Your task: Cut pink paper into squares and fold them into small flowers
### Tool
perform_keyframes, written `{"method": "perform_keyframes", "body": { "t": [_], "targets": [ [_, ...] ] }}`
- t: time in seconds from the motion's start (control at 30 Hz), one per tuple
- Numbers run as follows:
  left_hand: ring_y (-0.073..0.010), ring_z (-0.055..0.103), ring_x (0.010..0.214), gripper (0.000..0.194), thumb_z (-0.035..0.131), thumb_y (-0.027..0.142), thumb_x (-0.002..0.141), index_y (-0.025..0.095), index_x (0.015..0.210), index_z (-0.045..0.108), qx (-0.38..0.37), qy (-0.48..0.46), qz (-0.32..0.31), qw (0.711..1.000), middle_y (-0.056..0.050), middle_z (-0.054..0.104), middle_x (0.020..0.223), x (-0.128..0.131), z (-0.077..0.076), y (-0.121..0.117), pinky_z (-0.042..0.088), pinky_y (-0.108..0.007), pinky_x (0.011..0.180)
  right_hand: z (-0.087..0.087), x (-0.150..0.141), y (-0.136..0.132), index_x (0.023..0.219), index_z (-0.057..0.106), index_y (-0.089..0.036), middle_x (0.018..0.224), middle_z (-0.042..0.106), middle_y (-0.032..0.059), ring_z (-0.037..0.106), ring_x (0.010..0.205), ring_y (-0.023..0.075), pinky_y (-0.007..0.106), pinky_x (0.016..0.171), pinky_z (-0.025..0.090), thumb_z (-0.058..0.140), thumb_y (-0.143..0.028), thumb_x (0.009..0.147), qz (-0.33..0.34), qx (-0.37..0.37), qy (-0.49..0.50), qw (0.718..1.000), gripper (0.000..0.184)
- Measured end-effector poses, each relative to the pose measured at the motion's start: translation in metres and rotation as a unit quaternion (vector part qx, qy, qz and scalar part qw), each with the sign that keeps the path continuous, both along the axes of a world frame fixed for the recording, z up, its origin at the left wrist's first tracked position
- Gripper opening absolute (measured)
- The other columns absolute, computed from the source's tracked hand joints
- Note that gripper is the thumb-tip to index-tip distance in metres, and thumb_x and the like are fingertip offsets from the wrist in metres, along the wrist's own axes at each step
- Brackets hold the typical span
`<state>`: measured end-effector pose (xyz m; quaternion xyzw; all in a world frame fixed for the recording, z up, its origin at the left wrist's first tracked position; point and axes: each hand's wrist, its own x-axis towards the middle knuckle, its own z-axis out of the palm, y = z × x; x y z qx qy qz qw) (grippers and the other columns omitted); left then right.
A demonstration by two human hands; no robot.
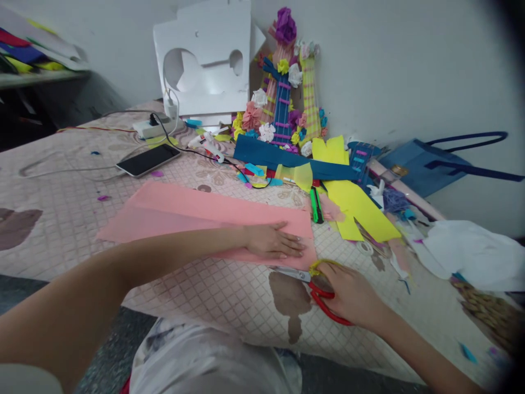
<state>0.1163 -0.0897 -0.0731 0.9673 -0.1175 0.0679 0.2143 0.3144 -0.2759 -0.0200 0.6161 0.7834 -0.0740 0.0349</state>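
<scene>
A long sheet of pink crepe paper (176, 200) lies across the table in front of me. My left hand (273, 241) rests flat on its right part, fingers stretched out. Just past the sheet's lower right corner, my right hand (353, 293) grips a pair of scissors (322, 293) with red and yellow handles. The scissor blades point left along the sheet's near edge; whether they touch the paper I cannot tell. Beyond the sheet's right end lies a green box cutter (315, 205).
Behind the sheet are a phone (148, 160), a glue gun (209, 146), a power strip (158, 127) and a blue strip (287, 158). Yellow paper (355, 208) and a white plastic bag (476, 254) lie to the right. Decorated paper shapes (282, 104) and white foam board (205, 60) lean on the wall.
</scene>
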Motion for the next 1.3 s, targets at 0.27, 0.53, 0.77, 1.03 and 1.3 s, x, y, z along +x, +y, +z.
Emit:
{"method": "perform_keyframes", "body": {
  "t": [0.27,0.53,0.77,1.03,1.3],
  "targets": [
    [-0.0108,0.018,0.141,0.048,0.029,0.032,0.095,0.029,0.143,0.033,0.008,0.034,0.01,0.999,0.003,0.03,0.149,-0.002,0.008,-0.001,-0.016,-0.033,0.113,-0.001,-0.011,0.006,0.093,0.051,-0.021,0.086,0.064,0.0047,0.062,0.082,0.0243,0.033,0.07,0.043,0.07,-0.044,0.072,0.011,-0.005,0.004,1.0,0.037],
    [-0.0137,0.022,0.141,0.047,0.029,0.032,0.096,0.027,0.142,0.033,0.008,0.002,0.005,1.0,-0.001,0.033,0.148,-0.001,0.004,-0.001,-0.011,-0.038,0.114,-0.002,-0.008,0.007,0.091,0.052,-0.02,0.081,0.066,0.0037,0.065,0.076,0.0246,0.031,0.062,0.042,0.067,-0.044,0.075,0.013,-0.025,-0.037,0.999,0.033],
    [-0.0157,0.016,0.142,0.049,0.029,0.034,0.097,0.02,0.144,0.031,0.033,-0.015,0.002,0.999,-0.003,0.028,0.151,0.001,0.004,0.0,-0.007,-0.041,0.115,0.002,-0.012,0.006,0.093,0.052,-0.021,0.085,0.064,0.004,0.062,0.081,0.0238,0.031,0.069,0.043,0.071,-0.043,0.07,-0.007,-0.025,0.008,1.0,0.037],
    [-0.0175,0.016,0.142,0.047,0.032,0.033,0.096,0.031,0.143,0.031,0.067,-0.04,0.019,0.997,0.002,0.032,0.15,-0.033,0.023,0.014,-0.01,-0.043,0.115,0.0,-0.011,0.005,0.093,0.052,-0.021,0.085,0.065,0.0029,0.062,0.082,0.0236,0.031,0.069,0.042,0.072,-0.046,0.069,-0.014,-0.028,0.012,0.999,0.039],
    [-0.0171,0.013,0.143,0.047,0.03,0.036,0.097,0.031,0.143,0.029,0.064,0.027,0.027,0.997,0.003,0.026,0.151,-0.045,0.011,0.015,-0.012,-0.044,0.114,-0.001,-0.021,0.01,0.097,0.053,-0.022,0.087,0.065,0.003,0.063,0.082,0.0237,0.031,0.07,0.042,0.071,-0.048,0.069,-0.012,-0.03,0.01,0.999,0.043]
  ]
}}
